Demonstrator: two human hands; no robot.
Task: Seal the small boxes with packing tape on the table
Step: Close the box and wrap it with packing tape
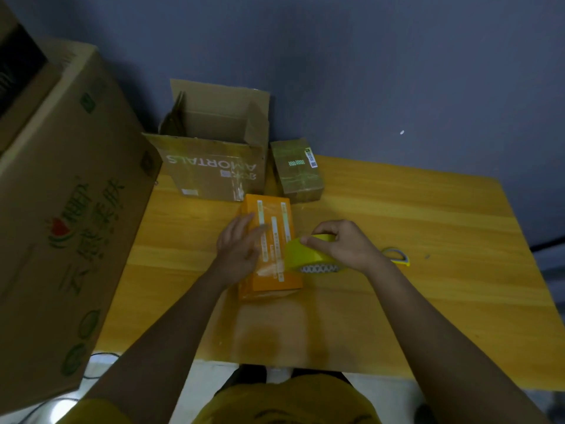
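Cardboard open box [214,166] reads "AMORTALS" upside down behind orange box [270,246].

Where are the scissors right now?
In the head view, the scissors lie on the wooden table right of centre, partly hidden behind the right hand holding the tape roll.

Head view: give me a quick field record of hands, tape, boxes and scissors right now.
left hand: fingers flat on the orange rectangular small box
right hand: grips the yellow packing tape roll, at the box's right edge
brown taped small box: table's far edge
open brown cardboard carton: left of it
scissors: yellow handles, beyond right wrist
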